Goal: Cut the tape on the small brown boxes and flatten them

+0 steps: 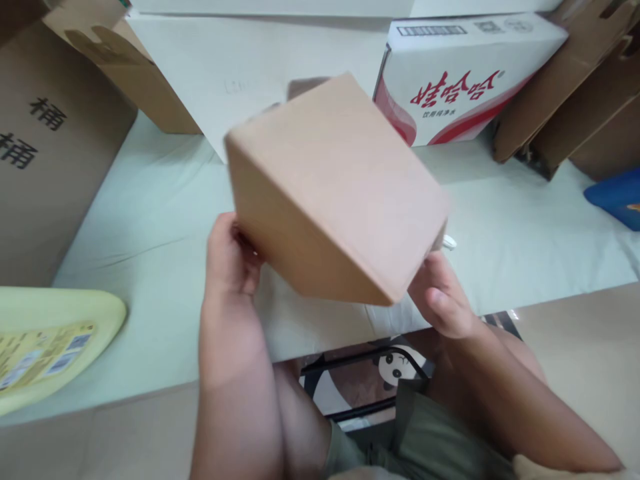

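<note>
A plain brown cardboard box point(335, 193) is held tilted in the air above a pale green covered surface point(160, 220), slightly blurred by motion. My left hand point(230, 257) grips its lower left edge, fingers tucked behind the box. My right hand point(443, 297) holds the lower right corner from beneath, thumb visible, fingers hidden under the box.
A large brown carton with black characters point(45, 153) stands at left. A white and red printed carton point(460, 73) lies at the back right, beside folded brown cardboard point(575, 93). A yellow-green tray point(50, 340) sits front left, a blue object point(617, 197) at right.
</note>
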{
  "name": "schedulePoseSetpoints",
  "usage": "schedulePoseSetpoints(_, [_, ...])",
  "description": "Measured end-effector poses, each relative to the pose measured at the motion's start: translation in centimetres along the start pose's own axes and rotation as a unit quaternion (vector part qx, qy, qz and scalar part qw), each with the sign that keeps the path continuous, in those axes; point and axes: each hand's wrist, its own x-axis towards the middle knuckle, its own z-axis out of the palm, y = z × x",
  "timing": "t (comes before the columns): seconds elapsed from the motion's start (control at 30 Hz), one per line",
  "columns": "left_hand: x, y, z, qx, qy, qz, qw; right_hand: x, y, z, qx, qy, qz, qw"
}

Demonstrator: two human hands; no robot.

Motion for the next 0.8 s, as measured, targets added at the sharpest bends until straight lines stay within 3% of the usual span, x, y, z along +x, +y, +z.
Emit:
schedulePoseSetpoints(0.1, [-0.6,-0.9,0.3,0.086,-0.099,-0.146,0.981,-0.3,-0.3,-0.3,-0.056,0.038,-0.015,0.998])
schedulePoseSetpoints(0.2, [-1.6,-1.1,0.3,0.17,-0.278,-0.218,0.92,-0.5,-1.3,-0.9,-0.024,0.072,0.032,0.997])
schedulePoseSetpoints(0.3, [-2.5,-0.3,0.2,0.271,-0.385,-0.225,0.853,-0.2,-2.7,-1.4,0.087,0.085,0.114,0.986])
schedulePoseSetpoints(0.4, [-2.3,0.0,0.2,0.381,-0.389,-0.178,0.82,0.5,-3.3,-1.7,0.09,0.08,0.172,0.978])
schedulePoseSetpoints(0.43, [-2.0,-0.1,0.2,0.404,-0.362,-0.148,0.827,0.7,-3.3,-1.7,0.061,0.067,0.183,0.979])
schedulePoseSetpoints(0.5, [-1.2,-0.5,0.2,0.399,-0.256,-0.059,0.878,0.9,-3.1,-1.5,0.014,0.018,0.19,0.981])
schedulePoseSetpoints(0.57, [-0.6,-1.0,0.3,0.314,-0.146,0.046,0.937,1.0,-2.9,-1.1,0.006,-0.057,0.184,0.981])
schedulePoseSetpoints(0.6, [-0.4,-1.2,0.3,0.254,-0.122,0.091,0.955,1.0,-2.9,-0.8,0.013,-0.093,0.175,0.98])
schedulePoseSetpoints(0.7, [-0.4,-1.2,0.5,0.123,-0.169,0.177,0.962,0.9,-3.2,0.0,0.041,-0.164,0.146,0.975])
schedulePoseSetpoints(0.8, [-1.0,-0.9,0.9,0.11,-0.225,0.175,0.952,0.8,-3.5,0.3,0.052,-0.17,0.125,0.976])
